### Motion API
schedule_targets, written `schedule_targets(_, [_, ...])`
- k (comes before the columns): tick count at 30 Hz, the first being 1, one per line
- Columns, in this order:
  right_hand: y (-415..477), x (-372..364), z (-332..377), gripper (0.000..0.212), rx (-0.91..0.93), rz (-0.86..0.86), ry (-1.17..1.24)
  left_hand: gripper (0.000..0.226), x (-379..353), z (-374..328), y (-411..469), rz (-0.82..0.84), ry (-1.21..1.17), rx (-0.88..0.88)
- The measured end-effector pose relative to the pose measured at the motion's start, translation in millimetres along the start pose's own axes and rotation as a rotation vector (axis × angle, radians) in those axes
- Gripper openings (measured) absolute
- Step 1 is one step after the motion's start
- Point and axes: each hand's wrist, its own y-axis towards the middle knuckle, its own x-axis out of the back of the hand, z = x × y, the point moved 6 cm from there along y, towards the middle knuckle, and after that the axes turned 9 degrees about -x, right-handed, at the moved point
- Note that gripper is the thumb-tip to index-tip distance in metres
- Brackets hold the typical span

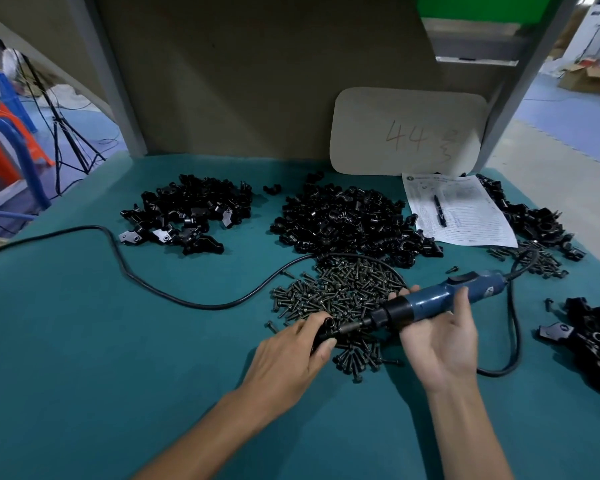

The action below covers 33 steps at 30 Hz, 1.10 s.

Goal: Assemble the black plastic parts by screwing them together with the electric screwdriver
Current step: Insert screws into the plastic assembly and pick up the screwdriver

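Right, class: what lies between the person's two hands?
In the head view, the black nose and bit of the electric screwdriver span the gap, reaching the black part gripped by the left hand, over the screw pile.

One wide-angle camera is riding on the person's head, looking forward and steeply down over the green table (84, 358), with both forearms entering from the bottom edge. It is sitting nearest the left hand (288, 358), which is gripping a black plastic part (323, 332), and the right hand (437, 341), which is holding the electric screwdriver (440, 299), both just below mid-frame. Farther off it is facing the beige back panel (239, 81), the lens bowing the grey posts (118, 98) outward and catching floor (568, 109) at either side.
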Motion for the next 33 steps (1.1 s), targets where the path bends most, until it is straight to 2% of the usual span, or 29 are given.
schedule_targets(10, [-0.6, 3.4, 2.4, 0.068, 0.025, -0.162, -0.007, 0.04, 1.7, -8.3, 1.1, 0.008, 0.102, -0.036])
schedule_targets(17, [-1.7, 8.8, -1.5, 0.044, 0.018, -0.242, 0.025, 0.043, 2.1, -11.2, 1.8, 0.029, 0.135, -0.039])
schedule_targets(25, [0.5, 10.8, -3.5, 0.036, -0.024, -0.251, 0.027, 0.042, 1.3, -12.6, 1.7, 0.046, 0.141, -0.034])
schedule_targets(33, [-0.4, 8.7, -5.0, 0.037, -0.036, -0.273, 0.027, 0.036, 2.9, -13.2, 1.9, 0.041, 0.12, -0.029])
